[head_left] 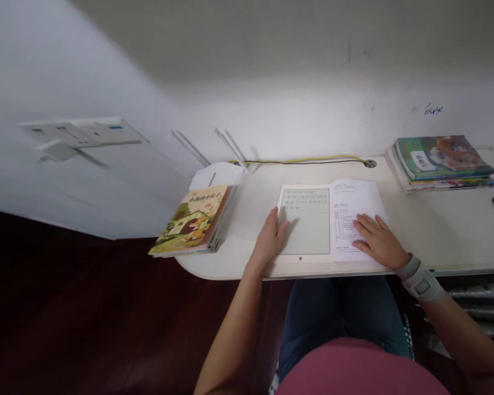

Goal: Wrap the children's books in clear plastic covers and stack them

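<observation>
An open book (308, 230) lies flat on the white desk in front of me, near its front edge. Its left page is pale green inside a dark border, and the right page is white with small print. At the left page's outer edge rests my left hand (270, 237), thumb apart from the fingers, holding nothing. My right hand (376, 240) lies flat and spread over the lower right page. A grey band with a square patch wraps the right wrist.
To the left, a stack of picture books (193, 222) sits by the desk's rounded end, before a white router (218, 174) with antennas. Another book stack (444, 162) stands at the right. A yellow cable (313, 159) runs along the wall to a desk hole. Wall sockets (86, 133) hold a plug.
</observation>
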Demonstrator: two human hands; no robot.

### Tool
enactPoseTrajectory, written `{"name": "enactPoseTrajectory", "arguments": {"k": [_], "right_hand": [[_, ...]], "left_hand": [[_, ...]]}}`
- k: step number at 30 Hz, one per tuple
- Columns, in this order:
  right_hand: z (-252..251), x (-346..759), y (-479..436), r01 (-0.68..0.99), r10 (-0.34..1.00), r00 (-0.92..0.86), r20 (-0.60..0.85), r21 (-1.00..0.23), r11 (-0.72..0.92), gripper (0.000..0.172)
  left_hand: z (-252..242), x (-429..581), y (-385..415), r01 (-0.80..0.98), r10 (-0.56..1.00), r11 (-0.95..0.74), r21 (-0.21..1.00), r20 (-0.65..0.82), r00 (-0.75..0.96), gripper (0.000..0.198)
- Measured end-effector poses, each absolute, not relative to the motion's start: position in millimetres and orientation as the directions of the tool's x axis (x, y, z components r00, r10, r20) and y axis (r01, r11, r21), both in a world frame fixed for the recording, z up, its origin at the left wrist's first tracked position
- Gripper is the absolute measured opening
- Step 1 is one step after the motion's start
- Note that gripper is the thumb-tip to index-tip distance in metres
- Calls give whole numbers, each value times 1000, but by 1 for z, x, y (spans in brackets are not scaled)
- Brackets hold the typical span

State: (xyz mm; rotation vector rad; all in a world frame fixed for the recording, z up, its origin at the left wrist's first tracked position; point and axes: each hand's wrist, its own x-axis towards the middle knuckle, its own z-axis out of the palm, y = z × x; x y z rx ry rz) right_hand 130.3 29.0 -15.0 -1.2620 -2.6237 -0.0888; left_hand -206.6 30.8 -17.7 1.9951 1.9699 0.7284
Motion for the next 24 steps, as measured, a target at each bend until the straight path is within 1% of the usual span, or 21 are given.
{"name": "enactPoseTrajectory", "arguments": {"k": [4, 8, 13, 18, 24], "right_hand": [[-20, 126, 30, 784, 766, -601, 228, -19, 621, 55], [-19, 125, 26, 804, 779, -582, 233, 21, 594, 55], [-16, 124, 21, 825, 795, -559, 236, 56, 563, 55], [-13, 125, 21, 841, 816, -537, 213, 61, 538, 56], [-10, 131, 27, 835, 818, -548, 176, 63, 547, 56]], "left_hand": [[-15, -214, 30, 881, 992, -48, 471, 125, -13, 66], [-18, -217, 32, 905, 994, 13, 425, 96, -59, 65], [-23, -216, 31, 933, 990, 16, 359, 124, -65, 65], [-25, -218, 31, 950, 992, 1, 313, 120, -40, 62], [-23, -217, 32, 967, 992, -28, 253, 127, -5, 58]]}}
